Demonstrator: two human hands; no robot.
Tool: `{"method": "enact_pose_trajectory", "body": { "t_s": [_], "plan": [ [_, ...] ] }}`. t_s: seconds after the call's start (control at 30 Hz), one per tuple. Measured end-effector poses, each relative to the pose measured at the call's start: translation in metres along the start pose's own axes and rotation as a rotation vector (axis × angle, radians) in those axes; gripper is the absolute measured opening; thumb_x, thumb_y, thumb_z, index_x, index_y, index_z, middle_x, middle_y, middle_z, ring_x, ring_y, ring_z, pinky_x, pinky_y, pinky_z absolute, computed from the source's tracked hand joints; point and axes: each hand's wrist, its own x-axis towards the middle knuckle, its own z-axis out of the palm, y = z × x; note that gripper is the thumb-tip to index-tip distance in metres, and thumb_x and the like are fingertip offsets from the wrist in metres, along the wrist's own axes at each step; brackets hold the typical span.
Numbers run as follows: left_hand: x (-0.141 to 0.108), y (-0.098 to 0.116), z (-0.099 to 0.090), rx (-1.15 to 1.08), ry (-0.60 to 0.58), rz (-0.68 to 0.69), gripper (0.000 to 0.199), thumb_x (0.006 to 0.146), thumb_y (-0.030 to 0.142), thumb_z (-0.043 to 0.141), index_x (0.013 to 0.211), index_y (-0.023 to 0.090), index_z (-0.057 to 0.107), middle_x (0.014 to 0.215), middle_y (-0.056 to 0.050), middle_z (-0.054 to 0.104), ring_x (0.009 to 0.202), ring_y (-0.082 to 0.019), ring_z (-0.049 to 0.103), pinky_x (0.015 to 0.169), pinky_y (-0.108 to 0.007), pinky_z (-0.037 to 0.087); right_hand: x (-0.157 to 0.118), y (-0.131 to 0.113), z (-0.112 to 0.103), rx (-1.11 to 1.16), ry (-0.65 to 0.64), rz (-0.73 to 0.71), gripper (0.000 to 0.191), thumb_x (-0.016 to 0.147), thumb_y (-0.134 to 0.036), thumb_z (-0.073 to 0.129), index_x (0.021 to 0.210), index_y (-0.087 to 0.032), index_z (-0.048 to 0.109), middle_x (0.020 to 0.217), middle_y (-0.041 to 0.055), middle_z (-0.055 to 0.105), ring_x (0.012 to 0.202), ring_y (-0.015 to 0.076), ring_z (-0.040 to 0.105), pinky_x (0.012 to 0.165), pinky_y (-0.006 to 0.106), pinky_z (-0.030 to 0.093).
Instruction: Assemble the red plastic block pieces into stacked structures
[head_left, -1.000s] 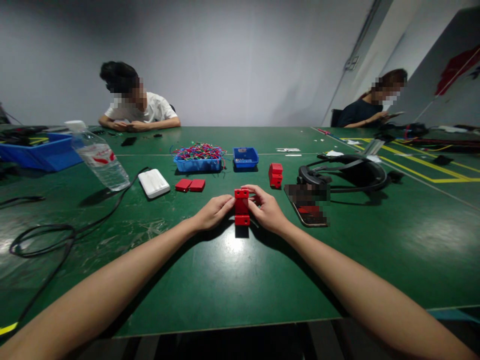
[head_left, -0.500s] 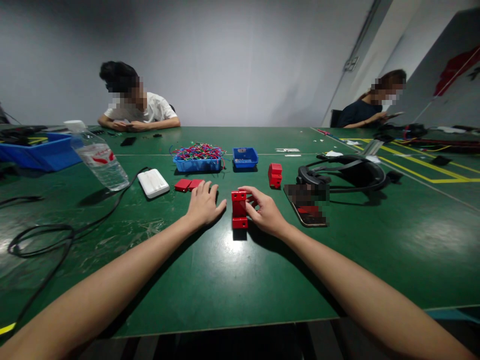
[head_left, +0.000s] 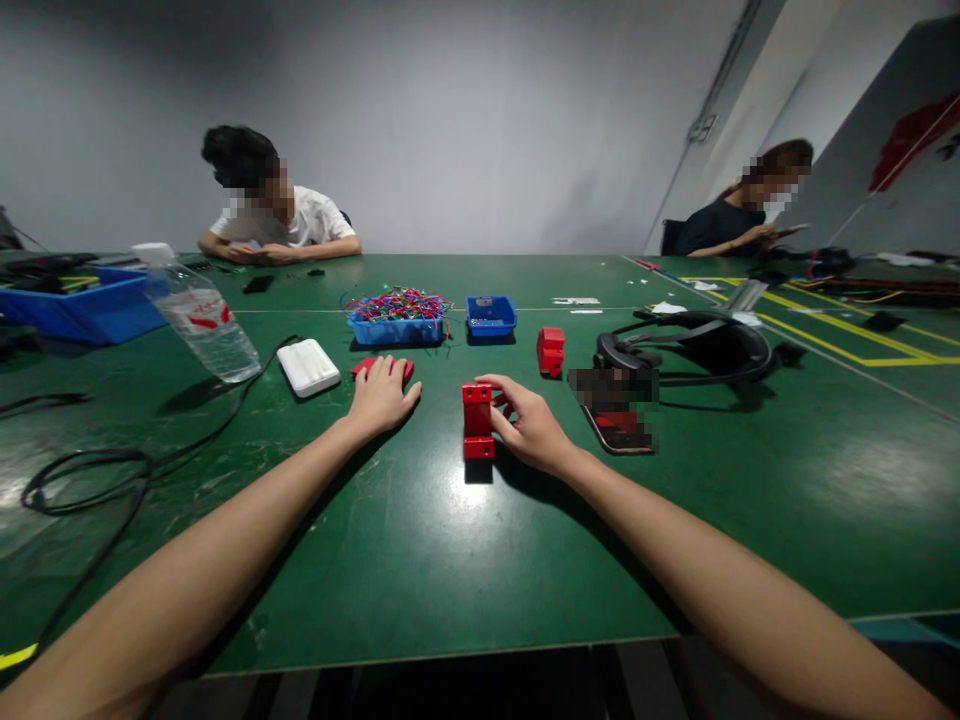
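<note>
A red block with small holes [head_left: 478, 420] stands on the green table in front of me. My right hand [head_left: 536, 428] is closed on its right side, with the thumb and fingertips against it. To the left, my left hand [head_left: 381, 393] lies palm down with its fingers stretched out. It covers most of the flat red pieces [head_left: 406, 368], so whether the fingers press on them is hidden. Behind my right hand a second red block [head_left: 550, 352] stands apart.
A blue tray of coloured wires [head_left: 397, 325] and a smaller blue bin [head_left: 491, 318] sit farther back. On the right lie a phone [head_left: 622, 430] and a headset [head_left: 697, 345]. A bottle [head_left: 206, 320], a white box [head_left: 308, 368] and a black cable are left. Two people sit beyond.
My left hand has moved left, away from the red block, and now covers the flat red pieces. My right hand and the block have stayed in place.
</note>
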Motion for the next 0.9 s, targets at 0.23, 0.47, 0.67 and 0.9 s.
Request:
{"method": "enact_pose_trajectory", "body": {
  "t_s": [0.23, 0.47, 0.67, 0.9],
  "plan": [
    [-0.002, 0.0, 0.003, -0.292, -0.029, 0.235, 0.056, 0.092, 0.043, 0.045, 0.137, 0.011, 0.046, 0.15, -0.02, 0.042, 0.141, -0.031, 0.039, 0.117, -0.049, 0.029, 0.0, -0.003, -0.001, -0.027, -0.002, -0.006, 0.039, 0.085, -0.014, 0.053, 0.123, -0.016, 0.055, 0.117, 0.0111, 0.067, 0.085, 0.016, 0.065, 0.077, 0.029, 0.053],
    [-0.018, 0.036, -0.004, -1.059, -0.147, 0.382, 0.055, 0.095, 0.048, 0.041, 0.14, 0.016, 0.041, 0.139, -0.015, 0.056, 0.125, -0.026, 0.057, 0.106, -0.042, 0.045, 0.001, 0.002, 0.0, -0.037, 0.02, -0.063, 0.038, 0.084, -0.013, 0.052, 0.122, -0.018, 0.056, 0.118, 0.0104, 0.067, 0.093, 0.018, 0.065, 0.085, 0.032, 0.053],
    [-0.023, 0.046, -0.01, -1.008, -0.073, 0.381, 0.046, 0.096, 0.043, 0.041, 0.133, 0.015, 0.046, 0.126, -0.014, 0.064, 0.114, -0.024, 0.063, 0.099, -0.041, 0.049, 0.0, 0.002, 0.0, -0.013, 0.005, -0.046, 0.035, 0.085, -0.015, 0.052, 0.12, -0.016, 0.057, 0.117, 0.0112, 0.067, 0.096, 0.0182, 0.065, 0.083, 0.03, 0.053],
    [-0.009, 0.019, -0.005, -0.121, 0.203, 0.069, 0.054, 0.092, 0.041, 0.046, 0.136, 0.01, 0.048, 0.151, -0.022, 0.038, 0.144, -0.038, 0.028, 0.115, -0.057, 0.024, -0.001, 0.002, 0.001, -0.013, 0.003, -0.021, 0.035, 0.086, -0.018, 0.053, 0.12, -0.018, 0.057, 0.114, 0.0097, 0.069, 0.083, 0.0157, 0.065, 0.08, 0.03, 0.053]
  ]
}}
